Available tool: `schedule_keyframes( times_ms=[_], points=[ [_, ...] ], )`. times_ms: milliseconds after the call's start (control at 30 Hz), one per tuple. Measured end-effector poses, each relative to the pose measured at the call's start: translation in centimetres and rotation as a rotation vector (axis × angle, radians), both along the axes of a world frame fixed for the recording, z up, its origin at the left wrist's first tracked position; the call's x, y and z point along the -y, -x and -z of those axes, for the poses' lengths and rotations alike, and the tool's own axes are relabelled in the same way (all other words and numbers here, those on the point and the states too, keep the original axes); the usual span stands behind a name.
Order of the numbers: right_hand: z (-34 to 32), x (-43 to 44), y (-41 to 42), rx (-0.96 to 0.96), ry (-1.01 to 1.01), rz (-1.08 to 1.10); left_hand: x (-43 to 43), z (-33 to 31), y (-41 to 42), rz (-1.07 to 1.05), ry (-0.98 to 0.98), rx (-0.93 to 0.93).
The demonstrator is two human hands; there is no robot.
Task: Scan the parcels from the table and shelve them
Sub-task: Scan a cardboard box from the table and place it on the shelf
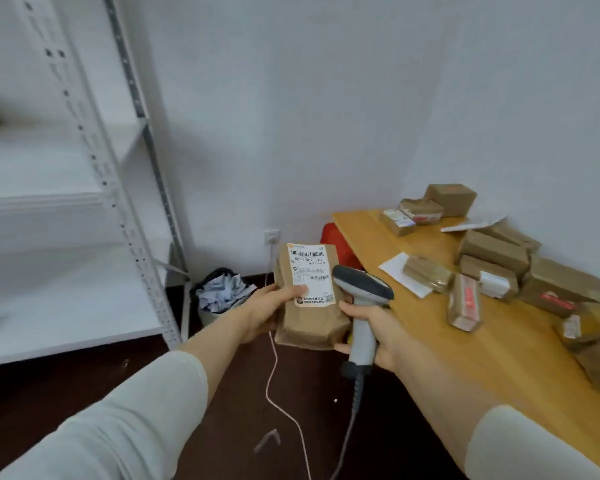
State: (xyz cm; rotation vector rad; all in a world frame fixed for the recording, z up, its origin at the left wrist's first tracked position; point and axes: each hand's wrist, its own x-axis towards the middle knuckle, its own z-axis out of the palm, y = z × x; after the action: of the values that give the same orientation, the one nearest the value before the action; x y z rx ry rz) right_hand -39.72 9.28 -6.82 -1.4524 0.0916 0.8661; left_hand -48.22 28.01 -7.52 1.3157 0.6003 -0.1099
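shelf (66,202) left, parcels (492,251) on table (492,344) right

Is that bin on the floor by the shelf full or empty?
Full: crumpled paper is heaped up to the rim of the bin.

It was a parcel room: labelled parcels (492,251) lay on the table (426,327), steel shelving (96,164) (white) stood left of it.

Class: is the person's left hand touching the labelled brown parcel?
Touching. The head view shows the left hand gripping the parcel by its edge, with the thumb lying on its white label.
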Motion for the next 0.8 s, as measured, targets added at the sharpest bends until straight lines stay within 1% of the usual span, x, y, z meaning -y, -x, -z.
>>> schedule_keyframes(
  times_ms=[100,200,400,533,633,800],
  points=[
    [0.9,-8.9,6.5,-0.036,0.005,-0.125,-7.1,-0.1,8.6,-0.159,-0.046,-0.063],
    [1.3,-16.5,12.2,-0.027,0.022,-0.258,-12.9,0.3,16.9,-0.315,-0.071,-0.102],
    [1.0,-28.8,21.2,0.004,0.042,-0.441,-20.8,0.1,29.1,-0.565,-0.052,-0.058],
    [0.9,-35.0,25.5,0.037,0.049,-0.543,-24.5,0.4,34.4,-0.739,-0.035,-0.032],
    [-0.7,-39.5,27.6,0.094,0.0,-0.589,-28.0,-0.7,36.7,-0.845,-0.08,-0.004],
    [-6.9,-49.3,29.3,0.215,-0.221,-0.668,-36.5,-7.7,37.6,-1.014,-0.26,0.081]
  ],
)
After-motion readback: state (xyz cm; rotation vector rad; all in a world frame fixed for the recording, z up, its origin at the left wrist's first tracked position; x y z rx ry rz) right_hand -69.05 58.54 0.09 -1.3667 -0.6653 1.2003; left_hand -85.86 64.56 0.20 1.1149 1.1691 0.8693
